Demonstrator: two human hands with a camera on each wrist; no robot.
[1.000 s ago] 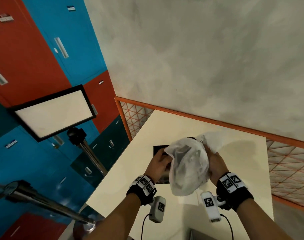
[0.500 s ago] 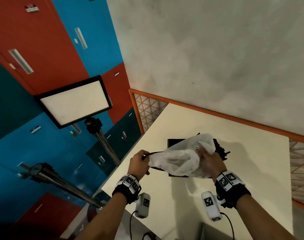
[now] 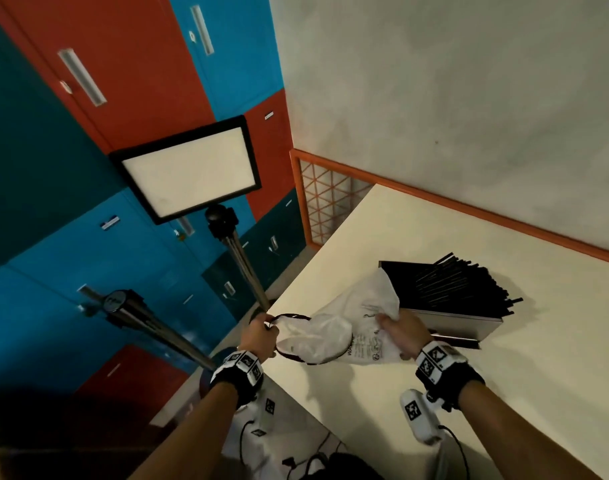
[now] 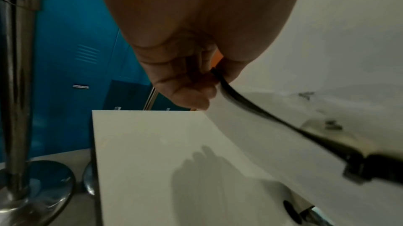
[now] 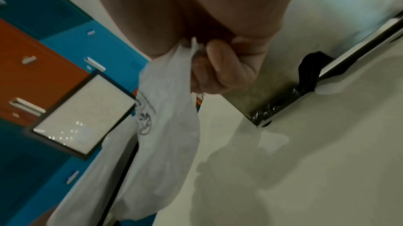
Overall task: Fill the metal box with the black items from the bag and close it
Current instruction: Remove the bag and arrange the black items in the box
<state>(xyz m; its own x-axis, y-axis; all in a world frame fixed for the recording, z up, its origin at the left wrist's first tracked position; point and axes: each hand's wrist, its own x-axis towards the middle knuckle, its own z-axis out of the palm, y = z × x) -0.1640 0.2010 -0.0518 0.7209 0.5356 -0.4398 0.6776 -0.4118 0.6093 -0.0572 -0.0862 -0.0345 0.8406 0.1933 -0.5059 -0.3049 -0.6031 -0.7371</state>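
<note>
The limp, light plastic bag point(image 3: 334, 327) is pinched by both hands: left hand point(image 3: 258, 336) at its black drawstring point(image 4: 250, 103), right hand point(image 3: 405, 332) at its base. The stiff black sticks point(image 3: 466, 284) are best gripped mid-length.

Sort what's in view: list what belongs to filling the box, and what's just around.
Job:
- metal box
- black sticks
- white plastic bag
- left hand
- right hand

Around:
- light panel
- lockers
- table

lit panel point(image 3: 187, 171) on stand; red, blue lockers point(image 3: 98, 64) behind
</note>
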